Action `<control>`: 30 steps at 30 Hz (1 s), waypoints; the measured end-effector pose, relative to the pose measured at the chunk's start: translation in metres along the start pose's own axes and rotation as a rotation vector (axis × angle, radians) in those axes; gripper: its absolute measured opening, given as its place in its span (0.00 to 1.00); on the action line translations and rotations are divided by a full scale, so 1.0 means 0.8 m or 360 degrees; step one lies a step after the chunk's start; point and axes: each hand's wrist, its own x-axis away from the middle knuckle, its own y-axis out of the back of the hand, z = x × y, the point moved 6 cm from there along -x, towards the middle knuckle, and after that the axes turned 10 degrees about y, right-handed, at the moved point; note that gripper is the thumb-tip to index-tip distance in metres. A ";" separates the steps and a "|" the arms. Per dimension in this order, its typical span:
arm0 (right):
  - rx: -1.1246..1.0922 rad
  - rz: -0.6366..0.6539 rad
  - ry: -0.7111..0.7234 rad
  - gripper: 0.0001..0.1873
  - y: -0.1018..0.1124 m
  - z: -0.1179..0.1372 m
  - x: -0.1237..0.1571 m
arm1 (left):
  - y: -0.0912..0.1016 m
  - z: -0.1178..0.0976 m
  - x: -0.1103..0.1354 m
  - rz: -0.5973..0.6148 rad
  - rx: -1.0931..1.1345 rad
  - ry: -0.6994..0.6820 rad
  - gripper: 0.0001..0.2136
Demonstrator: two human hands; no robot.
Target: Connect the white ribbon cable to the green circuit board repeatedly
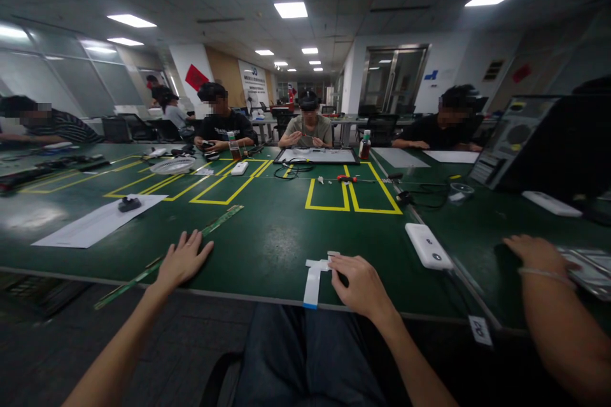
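Observation:
A long, narrow green circuit board lies slantwise near the table's front edge. Across its middle rests my left hand, palm down with fingers spread, covering part of the board. To the right, a white flat ribbon cable with a blue tip bends at its upper end. My right hand has thumb and fingertips closed on that upper end, by a small pale piece. The fingertips partly hide the gripped part.
A white power bank with a black cord lies right of my right hand. Further right is a co-worker's hand. A white sheet bearing a dark object lies left. Beyond are a red screwdriver and yellow tape outlines.

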 end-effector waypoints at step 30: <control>0.0072 -0.0048 -0.0065 0.16 -0.002 -0.007 0.001 | 0.048 -0.349 0.195 0.0022 0.0710 -0.1598 0.22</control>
